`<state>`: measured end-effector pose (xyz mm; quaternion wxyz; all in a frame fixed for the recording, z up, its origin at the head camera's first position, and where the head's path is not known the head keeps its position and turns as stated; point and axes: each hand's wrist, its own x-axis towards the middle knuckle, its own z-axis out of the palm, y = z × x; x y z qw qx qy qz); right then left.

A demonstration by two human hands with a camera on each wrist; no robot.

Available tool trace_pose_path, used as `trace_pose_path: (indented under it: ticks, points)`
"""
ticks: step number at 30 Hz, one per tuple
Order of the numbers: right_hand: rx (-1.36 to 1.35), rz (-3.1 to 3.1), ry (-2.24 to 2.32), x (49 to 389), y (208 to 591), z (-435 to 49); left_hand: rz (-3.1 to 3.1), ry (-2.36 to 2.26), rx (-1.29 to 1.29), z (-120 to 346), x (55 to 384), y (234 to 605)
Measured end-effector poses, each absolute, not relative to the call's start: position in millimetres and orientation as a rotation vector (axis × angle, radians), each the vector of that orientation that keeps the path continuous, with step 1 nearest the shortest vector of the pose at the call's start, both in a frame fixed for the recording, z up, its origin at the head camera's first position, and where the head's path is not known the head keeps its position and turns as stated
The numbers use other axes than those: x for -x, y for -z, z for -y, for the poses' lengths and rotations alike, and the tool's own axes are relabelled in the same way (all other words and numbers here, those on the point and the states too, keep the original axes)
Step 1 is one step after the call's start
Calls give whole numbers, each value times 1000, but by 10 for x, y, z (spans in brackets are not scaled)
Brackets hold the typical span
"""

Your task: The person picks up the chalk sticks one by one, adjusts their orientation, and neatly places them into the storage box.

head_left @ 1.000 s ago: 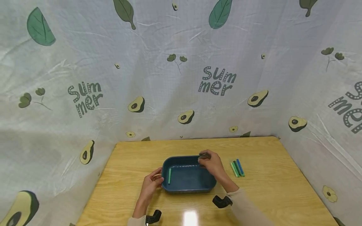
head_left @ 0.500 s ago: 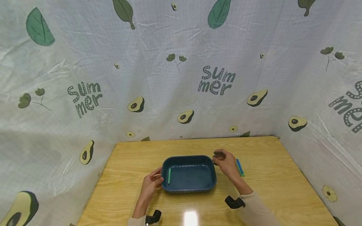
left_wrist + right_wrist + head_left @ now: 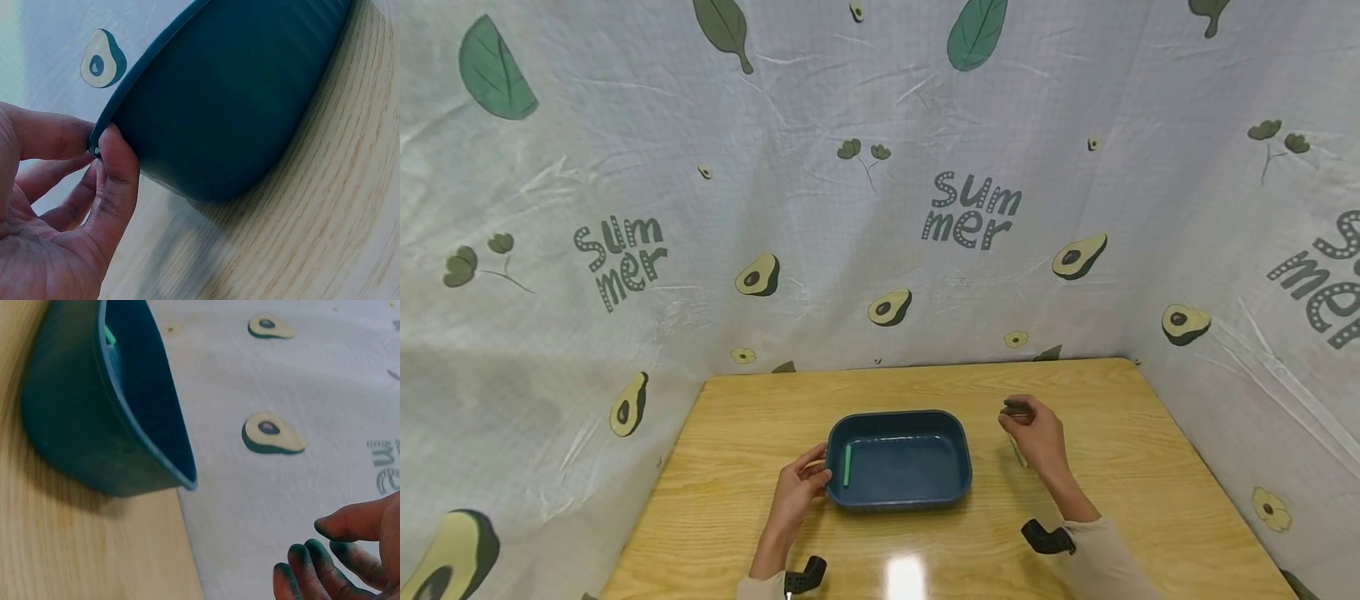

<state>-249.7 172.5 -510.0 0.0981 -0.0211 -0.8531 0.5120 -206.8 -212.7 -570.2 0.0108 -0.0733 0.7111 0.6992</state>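
A dark blue rectangular basin stands upright on the table. My left hand pinches its left rim between thumb and fingers, seen closely in the left wrist view. Inside the basin, along its left side, lies a thin green stick. To the right of the basin my right hand hovers with thumb and fingers apart and nothing between them; its fingertips are stained dark green. Beneath that hand, a light green stick shows in part on the table. The other sticks there are hidden by the hand.
The wooden table ends at the back and sides against a white sheet printed with avocados, leaves and "summer". Black wrist cameras are strapped to both forearms.
My right hand has moved right, from over the basin's far right corner to above the sticks on the table, covering most of them. The left hand stays at the basin's rim.
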Motion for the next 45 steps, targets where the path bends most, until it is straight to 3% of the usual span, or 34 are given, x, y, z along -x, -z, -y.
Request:
trace_pose_path:
  ticks: [24, 45]
  points:
    - [425, 2288, -1586, 2468, 5524, -2177, -2230, -2173, 237, 2071, 2065, 5678]
    - [583, 2305, -1460, 2577, 5915, -2192, -2235, -2170, 256, 2063, 2087, 5688]
